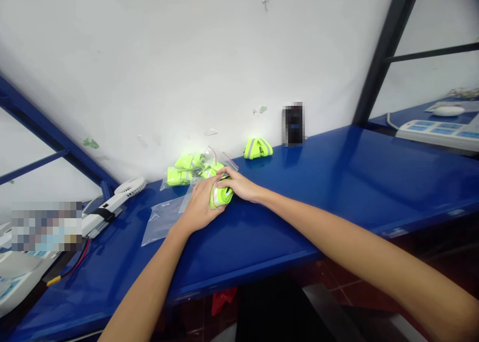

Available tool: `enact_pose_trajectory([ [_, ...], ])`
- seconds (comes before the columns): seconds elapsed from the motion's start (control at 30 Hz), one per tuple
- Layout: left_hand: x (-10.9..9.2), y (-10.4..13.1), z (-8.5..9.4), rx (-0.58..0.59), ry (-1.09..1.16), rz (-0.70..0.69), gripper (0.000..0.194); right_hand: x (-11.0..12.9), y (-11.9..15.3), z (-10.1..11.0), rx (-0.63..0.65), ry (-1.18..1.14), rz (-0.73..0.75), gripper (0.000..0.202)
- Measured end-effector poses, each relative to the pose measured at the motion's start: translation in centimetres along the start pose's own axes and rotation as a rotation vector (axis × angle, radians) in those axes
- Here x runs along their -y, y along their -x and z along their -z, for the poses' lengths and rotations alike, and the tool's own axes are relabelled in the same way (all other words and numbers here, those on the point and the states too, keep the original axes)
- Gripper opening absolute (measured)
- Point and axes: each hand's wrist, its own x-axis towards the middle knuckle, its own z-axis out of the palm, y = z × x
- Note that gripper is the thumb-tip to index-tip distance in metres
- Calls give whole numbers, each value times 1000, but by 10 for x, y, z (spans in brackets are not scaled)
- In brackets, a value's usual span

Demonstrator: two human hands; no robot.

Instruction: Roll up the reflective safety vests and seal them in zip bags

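Both hands meet over a rolled yellow-green reflective strap (221, 196) low above the blue table. My left hand (204, 205) wraps round its left side, and a clear bag with a red seal line shows at the strap. My right hand (239, 184) grips the strap's upper right side with bent fingers. Just behind the hands, against the wall, lie several similar straps in clear bags (179, 176). A flat clear bag (162, 219) rests left of my left hand. One unbagged folded strap (258, 148) sits farther right by the wall.
A black box-like object (294, 126) stands against the wall. On the left of the blue table (337, 182) are a small white fan (130, 186), a white device with a black band and cables. Power strips (441, 132) lie at the far right, beyond a dark frame post.
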Motion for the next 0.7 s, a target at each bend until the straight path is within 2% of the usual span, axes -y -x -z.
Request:
enact_pose_trajectory([
  [0.1,-2,0,0,-47,-7,-6,75,2,2,-1,-36,-30,39,44],
  [0.2,-5,0,1,-78,2,-9,77,3,4,0,-74,34,119,53],
  [0.4,-11,1,6,-40,8,-36,80,1,3,3,-23,195,314,44],
  [0.7,-11,3,3,-79,64,-42,65,1,8,4,-32,403,369,34],
])
